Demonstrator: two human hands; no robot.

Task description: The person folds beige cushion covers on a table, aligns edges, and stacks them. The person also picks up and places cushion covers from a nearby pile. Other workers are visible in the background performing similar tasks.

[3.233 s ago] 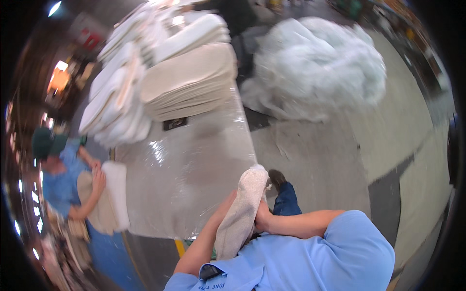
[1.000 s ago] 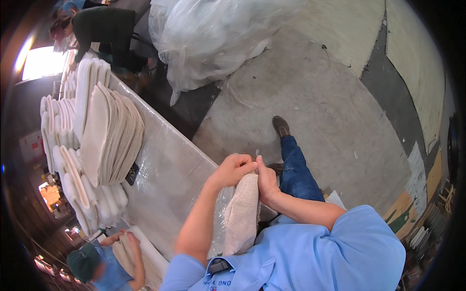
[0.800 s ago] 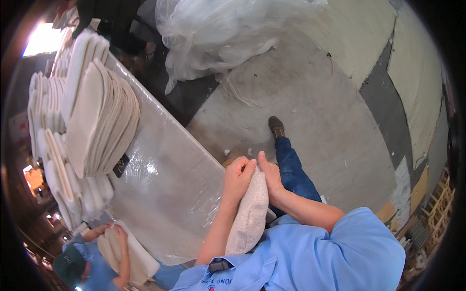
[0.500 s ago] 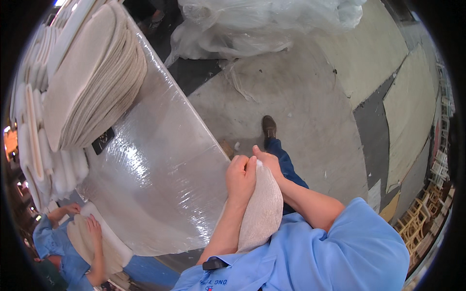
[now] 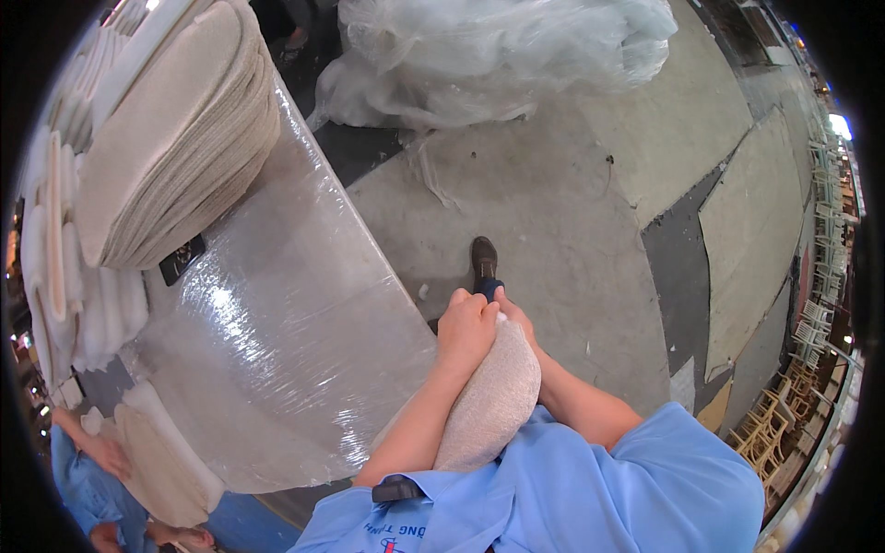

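A beige fabric cushion piece (image 5: 493, 396) lies against my front, its narrow end pointing away from me. My left hand (image 5: 466, 327) is closed on the left side of that end. Closed on the other side is my right hand (image 5: 516, 319), its thumb up along the edge. A bit of white padding shows at the tip between the hands. The fingers under the fabric are hidden.
A plastic-wrapped table (image 5: 304, 304) is at my left, bearing a stack of beige fabric pieces (image 5: 194, 138) and a dark flat object (image 5: 182, 261). A co-worker's hand (image 5: 101, 452) is at lower left. Clear plastic sheeting (image 5: 498, 64) lies ahead; chair frames (image 5: 774, 415) stand right.
Both hands keep hold of the cushion piece, and my fingers have shifted and bunched at its far end. The view has turned slightly. The co-worker's hands have moved on their beige piece.
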